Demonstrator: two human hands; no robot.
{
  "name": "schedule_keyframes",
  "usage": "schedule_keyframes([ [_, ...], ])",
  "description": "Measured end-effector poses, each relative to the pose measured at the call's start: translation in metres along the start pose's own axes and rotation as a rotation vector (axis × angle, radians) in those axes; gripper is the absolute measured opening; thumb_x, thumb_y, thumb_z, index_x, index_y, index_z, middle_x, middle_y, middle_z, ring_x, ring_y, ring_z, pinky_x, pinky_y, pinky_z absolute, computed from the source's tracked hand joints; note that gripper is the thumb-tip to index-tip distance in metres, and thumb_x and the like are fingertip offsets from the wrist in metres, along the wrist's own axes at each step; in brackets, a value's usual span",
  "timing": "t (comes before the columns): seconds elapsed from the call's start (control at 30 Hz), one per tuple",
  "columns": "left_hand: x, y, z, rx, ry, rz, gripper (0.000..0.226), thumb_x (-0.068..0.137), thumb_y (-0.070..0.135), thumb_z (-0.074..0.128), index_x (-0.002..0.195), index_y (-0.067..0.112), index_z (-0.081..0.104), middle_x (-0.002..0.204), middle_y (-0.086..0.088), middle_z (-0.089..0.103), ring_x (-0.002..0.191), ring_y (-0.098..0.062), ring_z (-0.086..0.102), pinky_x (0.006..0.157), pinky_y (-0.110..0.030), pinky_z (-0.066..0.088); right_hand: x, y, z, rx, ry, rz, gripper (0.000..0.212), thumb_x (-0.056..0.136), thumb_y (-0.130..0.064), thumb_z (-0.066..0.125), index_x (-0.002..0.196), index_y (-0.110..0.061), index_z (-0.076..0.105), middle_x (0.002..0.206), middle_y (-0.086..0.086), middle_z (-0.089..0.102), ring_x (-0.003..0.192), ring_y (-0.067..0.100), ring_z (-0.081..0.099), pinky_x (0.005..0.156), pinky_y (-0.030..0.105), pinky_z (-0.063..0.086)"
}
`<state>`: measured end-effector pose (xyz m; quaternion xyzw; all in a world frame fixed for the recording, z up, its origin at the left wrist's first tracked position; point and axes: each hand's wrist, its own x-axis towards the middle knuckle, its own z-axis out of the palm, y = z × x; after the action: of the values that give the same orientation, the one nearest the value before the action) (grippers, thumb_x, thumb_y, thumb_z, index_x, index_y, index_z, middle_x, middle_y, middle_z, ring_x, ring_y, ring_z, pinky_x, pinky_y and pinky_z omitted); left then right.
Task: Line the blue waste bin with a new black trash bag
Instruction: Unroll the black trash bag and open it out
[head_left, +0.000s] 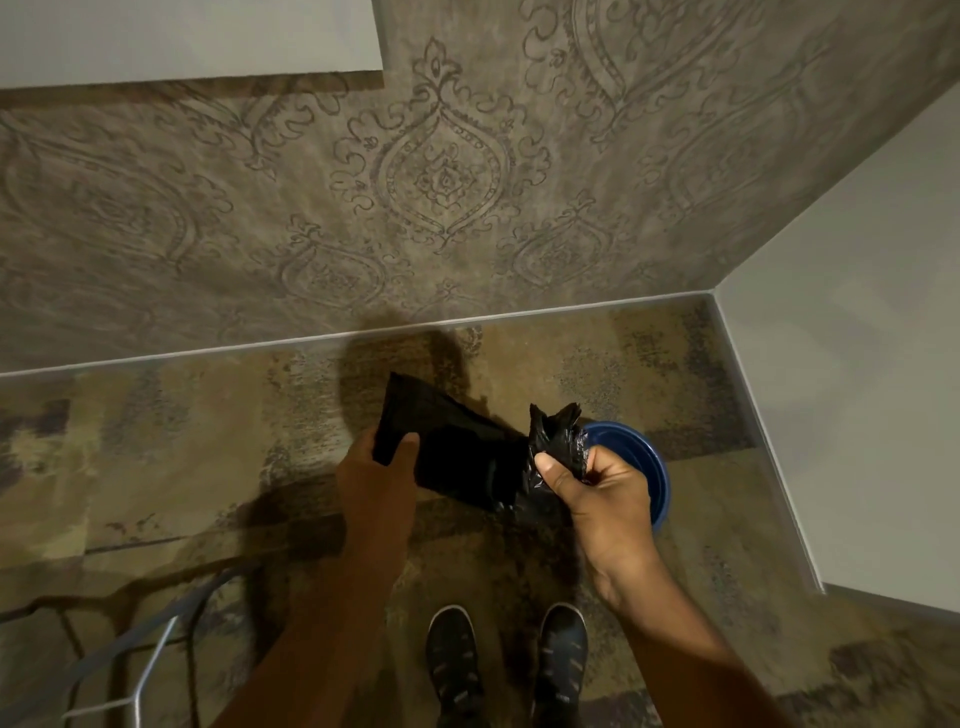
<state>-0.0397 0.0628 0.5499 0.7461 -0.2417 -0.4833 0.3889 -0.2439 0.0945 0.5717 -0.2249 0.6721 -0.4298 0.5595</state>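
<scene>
Above patterned carpet, both hands grip black trash bag beside blue bin.

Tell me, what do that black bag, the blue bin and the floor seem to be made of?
The black bag looks like thin plastic film: glossy, with crinkles where the right hand bunches it. The blue bin seems to be hard moulded plastic, judging by its smooth, faintly shiny rim. The floor appears to be low-pile carpet, matte and mottled brown; tile cannot be ruled out.

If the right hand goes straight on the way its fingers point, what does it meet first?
Probably the left hand: the right hand points left along the black trash bag that both hold. Depth is unclear.
</scene>
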Motion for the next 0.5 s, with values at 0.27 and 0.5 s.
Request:
schedule_keyframes([
  [0.27,-0.062,0.022,0.051,0.145,-0.250,0.114,0.033,0.094,0.047,0.069,0.119,0.028,0.072,0.114,0.011,0.075,0.109,-0.010,0.071,0.084,-0.015,0.055,-0.003,-0.001,-0.022,-0.154,-0.058,-0.109,0.014,0.084,-0.009,0.085,0.090,0.000,0.076,0.085,0.011,0.081,0.076,0.027,0.077,0.066,0.036,0.062],
  [0.5,-0.076,0.020,0.079,0.054,-0.307,-0.154,0.016,0.098,0.027,0.068,0.088,0.029,0.079,0.096,-0.003,0.081,0.097,-0.025,0.077,0.095,-0.053,0.060,-0.008,-0.002,-0.036,-0.103,-0.114,-0.034,0.012,0.088,-0.007,0.081,0.098,-0.002,0.076,0.086,0.002,0.083,0.077,0.014,0.079,0.064,0.024,0.060],
])
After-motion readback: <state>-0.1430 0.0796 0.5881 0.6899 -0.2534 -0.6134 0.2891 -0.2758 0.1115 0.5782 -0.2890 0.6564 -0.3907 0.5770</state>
